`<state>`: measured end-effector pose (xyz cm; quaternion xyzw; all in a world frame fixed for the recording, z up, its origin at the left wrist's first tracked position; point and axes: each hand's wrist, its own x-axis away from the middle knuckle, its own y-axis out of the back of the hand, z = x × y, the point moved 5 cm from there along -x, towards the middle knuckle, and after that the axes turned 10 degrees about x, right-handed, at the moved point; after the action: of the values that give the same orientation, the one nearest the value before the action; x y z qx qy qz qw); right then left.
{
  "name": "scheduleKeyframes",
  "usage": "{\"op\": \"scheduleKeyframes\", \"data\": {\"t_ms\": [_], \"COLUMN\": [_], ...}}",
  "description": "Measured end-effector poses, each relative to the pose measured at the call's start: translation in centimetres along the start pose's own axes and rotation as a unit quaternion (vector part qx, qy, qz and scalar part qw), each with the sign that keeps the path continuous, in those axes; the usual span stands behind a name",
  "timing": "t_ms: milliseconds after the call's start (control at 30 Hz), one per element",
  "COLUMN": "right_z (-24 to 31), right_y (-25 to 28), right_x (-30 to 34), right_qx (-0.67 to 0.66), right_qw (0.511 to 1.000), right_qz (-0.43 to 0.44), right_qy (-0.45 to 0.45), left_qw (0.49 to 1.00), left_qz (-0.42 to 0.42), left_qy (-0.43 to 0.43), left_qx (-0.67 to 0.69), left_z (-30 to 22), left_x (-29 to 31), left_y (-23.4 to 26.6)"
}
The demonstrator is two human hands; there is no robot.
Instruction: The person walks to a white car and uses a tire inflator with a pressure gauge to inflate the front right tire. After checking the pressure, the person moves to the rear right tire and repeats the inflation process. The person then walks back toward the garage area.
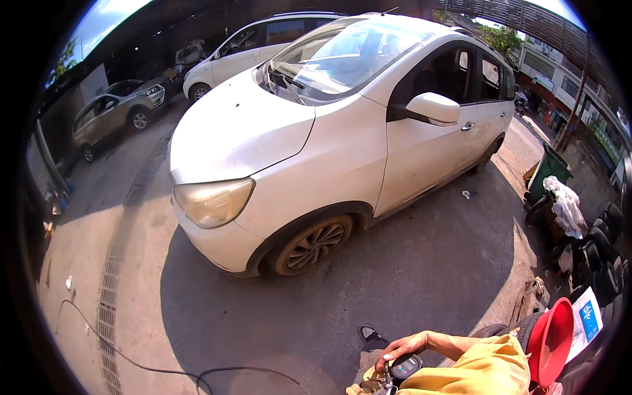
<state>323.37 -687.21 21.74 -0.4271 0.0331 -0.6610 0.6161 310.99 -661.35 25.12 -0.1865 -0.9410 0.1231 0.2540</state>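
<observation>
My right hand [403,347] reaches in from a yellow sleeve [484,372] at the lower right. Its fingers curl over a tire inflator with a round black gauge [406,366]. Metal fittings show just left of the gauge, partly cut off by the lower edge. My left hand cannot be made out. Below my hand, a dark shoe [370,332] stands on the ground. Ahead is a white car [336,148], its dusty front wheel [313,245] facing me and apart from my hand.
A black hose [141,364] curves over the ground at lower left, beside a drain grate [108,309]. To the right are a red bowl-shaped object [552,342], stacked tires [602,253] and a green bin [552,170]. Behind stand another white car [227,62] and a brownish car [115,112].
</observation>
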Motion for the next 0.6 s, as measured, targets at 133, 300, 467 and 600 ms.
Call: {"op": "scheduleKeyframes", "data": {"t_ms": [133, 300, 467, 600], "right_z": [4.2, 6.1, 11.5, 14.7], "right_y": [-11.1, -17.5, -20.3, -19.4], "right_x": [-8.1, -15.6, -24.6, -31.9], "right_qx": [0.278, 0.264, 0.412, 0.413], "right_qw": [0.957, 0.961, 0.911, 0.91], "right_qz": [-0.022, -0.079, -0.014, 0.036], "right_qy": [0.081, -0.003, -0.005, -0.007], "left_qw": [1.0, 0.998, 0.993, 0.988], "left_qz": [-0.026, -0.05, -0.085, -0.12], "left_qy": [0.004, -0.017, -0.03, -0.032], "left_qx": [0.01, 0.035, 0.078, 0.093], "left_z": [-0.1, 0.7, 1.0, 0.6], "left_x": [10.2, 19.0, 24.9, 27.3], "left_y": [5.6, 11.2, 16.8, 22.3]}}
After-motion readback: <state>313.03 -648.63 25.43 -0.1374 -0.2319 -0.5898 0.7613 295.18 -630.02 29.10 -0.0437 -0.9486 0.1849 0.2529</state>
